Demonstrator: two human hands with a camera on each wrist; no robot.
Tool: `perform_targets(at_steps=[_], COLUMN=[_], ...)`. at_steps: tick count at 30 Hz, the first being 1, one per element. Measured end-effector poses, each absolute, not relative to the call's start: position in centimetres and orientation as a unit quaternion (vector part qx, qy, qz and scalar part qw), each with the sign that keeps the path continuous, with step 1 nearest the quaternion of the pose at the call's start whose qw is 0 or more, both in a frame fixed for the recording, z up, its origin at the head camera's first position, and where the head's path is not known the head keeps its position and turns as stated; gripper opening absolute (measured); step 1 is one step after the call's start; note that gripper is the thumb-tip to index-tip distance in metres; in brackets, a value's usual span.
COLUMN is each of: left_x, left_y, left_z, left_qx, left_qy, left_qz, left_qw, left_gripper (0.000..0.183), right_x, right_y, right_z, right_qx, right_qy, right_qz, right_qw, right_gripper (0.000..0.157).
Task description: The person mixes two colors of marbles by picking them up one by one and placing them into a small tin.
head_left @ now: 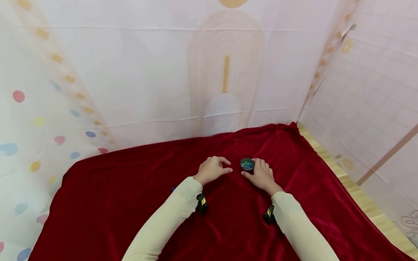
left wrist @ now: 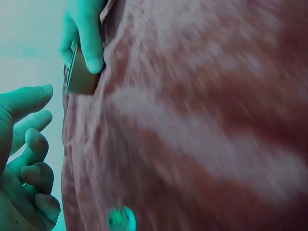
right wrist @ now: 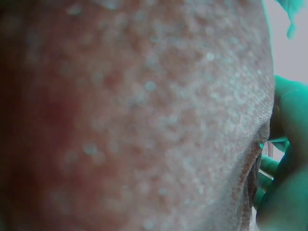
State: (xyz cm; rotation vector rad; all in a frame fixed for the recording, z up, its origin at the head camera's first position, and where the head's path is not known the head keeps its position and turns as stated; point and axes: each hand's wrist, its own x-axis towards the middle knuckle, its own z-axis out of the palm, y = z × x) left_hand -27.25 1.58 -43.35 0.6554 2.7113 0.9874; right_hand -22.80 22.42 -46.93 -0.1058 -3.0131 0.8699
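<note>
My right hand [head_left: 262, 174] grips a small round dark cup [head_left: 247, 164] from its right side, with thumb and fingers around it. Blue and pale bits, too small to make out, show inside the cup's green interior. In the left wrist view the cup [left wrist: 85, 77] appears side-on under the right hand's fingers. To the left of the cup, my left hand [head_left: 211, 169] hovers with loosely bent fingers and nothing between them. A small shiny round piece [left wrist: 121, 219] lies on the cloth near the left wrist. Cloth hides most of the right wrist view, with part of the right hand [right wrist: 288, 163] at its edge.
A crumpled red velvet cloth [head_left: 137, 203] covers the table. A tiny blue piece [head_left: 173, 188] lies beside the left sleeve. Wooden table edge [head_left: 343, 177] shows at right, and patterned white fabric [head_left: 147, 72] hangs behind.
</note>
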Motion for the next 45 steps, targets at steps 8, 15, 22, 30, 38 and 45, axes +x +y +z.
perform_targets(at_steps=[8, 15, 22, 30, 38, 45], left_x=[-26.7, -26.0, -25.4, -25.0, -25.3, -25.5], left_y=[-2.4, -5.1, -5.8, -6.0, -6.0, -5.7], left_z=[-43.9, -44.0, -44.2, -45.0, -45.0, -44.7], left_qx=[0.197, 0.188, 0.188, 0.182, 0.185, 0.182], left_qy=[0.917, 0.928, 0.931, 0.931, 0.925, 0.921], left_qz=[0.328, 0.299, 0.283, 0.292, 0.31, 0.323], left_qw=[0.117, 0.12, 0.13, 0.121, 0.118, 0.118], left_gripper=[0.029, 0.028, 0.024, 0.012, 0.01, 0.012], right_x=[-22.6, -22.6, -22.7, -22.6, -22.7, -22.7], right_y=[22.6, 22.4, 22.6, 22.3, 22.3, 22.3], right_z=[-46.8, -46.6, -46.5, -46.5, -46.7, -46.8], right_qx=[-0.031, -0.027, -0.028, -0.027, -0.026, -0.029], right_qy=[-0.959, -0.96, -0.96, -0.959, -0.96, -0.959], right_qz=[0.282, 0.279, 0.279, 0.283, 0.279, 0.28], right_qw=[0.003, -0.001, -0.002, -0.003, 0.004, -0.003], right_gripper=[0.069, 0.069, 0.07, 0.07, 0.069, 0.07])
